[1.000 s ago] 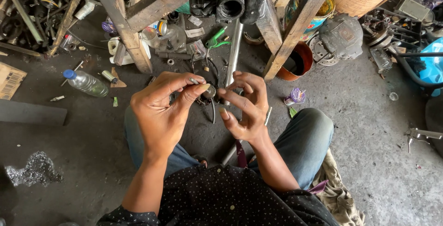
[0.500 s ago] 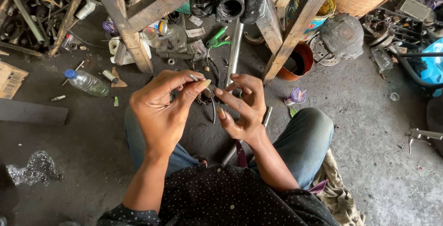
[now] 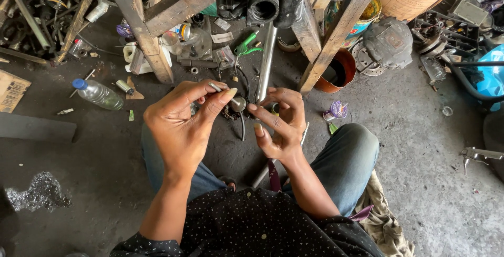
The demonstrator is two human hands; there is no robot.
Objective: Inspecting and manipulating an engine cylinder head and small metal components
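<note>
Cluttered workshop floor hems in a seated worker's hands

Bare concrete floor (image 3: 420, 147) lies open to the right; ahead, wooden stand legs (image 3: 139, 31) and a steel tube (image 3: 266, 60) block the way, with a plastic bottle (image 3: 97, 93), an orange bucket (image 3: 341, 70) and scattered small parts crowding the ground between.

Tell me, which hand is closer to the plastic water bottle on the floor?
Left. The left hand is just right of the water bottle; the right hand is farther right, beyond the left one.
</note>
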